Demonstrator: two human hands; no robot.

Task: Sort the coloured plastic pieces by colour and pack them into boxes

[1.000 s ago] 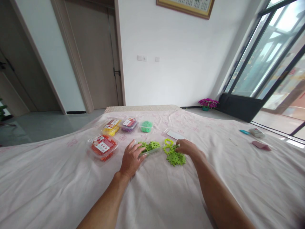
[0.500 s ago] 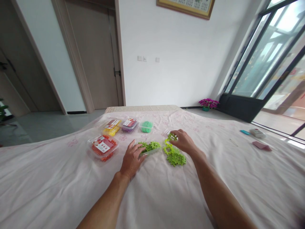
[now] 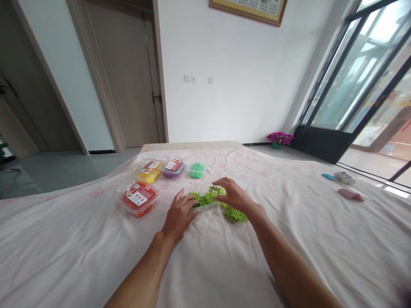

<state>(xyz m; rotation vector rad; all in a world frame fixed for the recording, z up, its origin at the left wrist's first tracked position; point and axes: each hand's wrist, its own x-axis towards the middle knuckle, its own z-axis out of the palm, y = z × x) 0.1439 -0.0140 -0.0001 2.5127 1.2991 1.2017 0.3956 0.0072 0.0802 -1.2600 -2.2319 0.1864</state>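
My left hand point(image 3: 179, 214) grips the left end of a clear plastic box point(image 3: 207, 207), its fingers over the rim and its thumb along the front. Green lattice building blocks point(image 3: 198, 198) lie inside. Above the box's right part, my right hand point(image 3: 236, 196) pinches a green building block point(image 3: 212, 193) between thumb and fingers. More green blocks point(image 3: 235, 214) are piled on the cloth just right of the box, partly covered by my right hand. Behind that hand lies a clear lid point(image 3: 243, 185), only partly visible.
Closed clear boxes hold red pieces point(image 3: 138, 199), yellow pieces point(image 3: 150, 171) and purple pieces point(image 3: 174, 167). Another clear box holds mint-green pieces point(image 3: 197, 170). On the right of the cloth point(image 3: 289, 231) lie a pink folded item point(image 3: 350, 195), a white packet point(image 3: 345, 178) and a blue object point(image 3: 328, 176).
My right hand has moved left from the loose pile to over the box, carrying a green building block. My left hand stays at the box's left end.
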